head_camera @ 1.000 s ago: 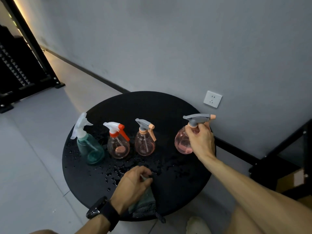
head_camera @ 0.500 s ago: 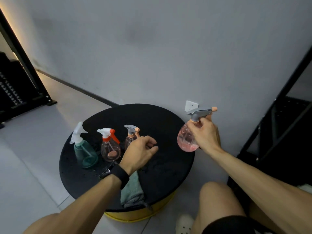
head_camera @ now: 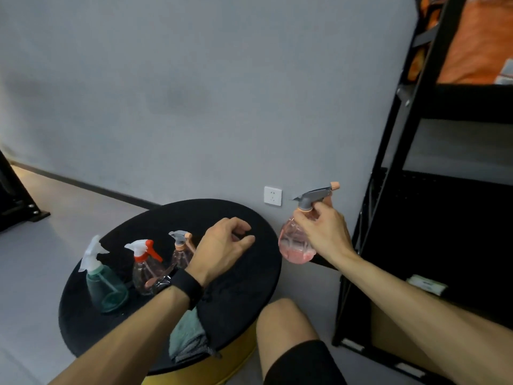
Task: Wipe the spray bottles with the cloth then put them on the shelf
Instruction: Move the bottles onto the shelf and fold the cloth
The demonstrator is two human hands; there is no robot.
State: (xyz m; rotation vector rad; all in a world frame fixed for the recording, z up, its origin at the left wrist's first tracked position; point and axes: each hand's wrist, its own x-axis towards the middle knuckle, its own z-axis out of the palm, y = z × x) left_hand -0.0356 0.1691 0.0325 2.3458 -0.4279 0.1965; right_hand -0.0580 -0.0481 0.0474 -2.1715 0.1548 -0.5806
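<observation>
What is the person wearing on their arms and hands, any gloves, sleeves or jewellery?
No gloves and no sleeves: both forearms are bare up to the edge of the picture. The left hand has a black watch with a wide black strap on its wrist. The right hand and its wrist carry nothing that shows. No rings can be made out on either hand.

Single head view, looking forward and down, close over round table (head_camera: pixel 249 287), facing wall (head_camera: pixel 194 93), shelf (head_camera: pixel 402 168) rightward
</observation>
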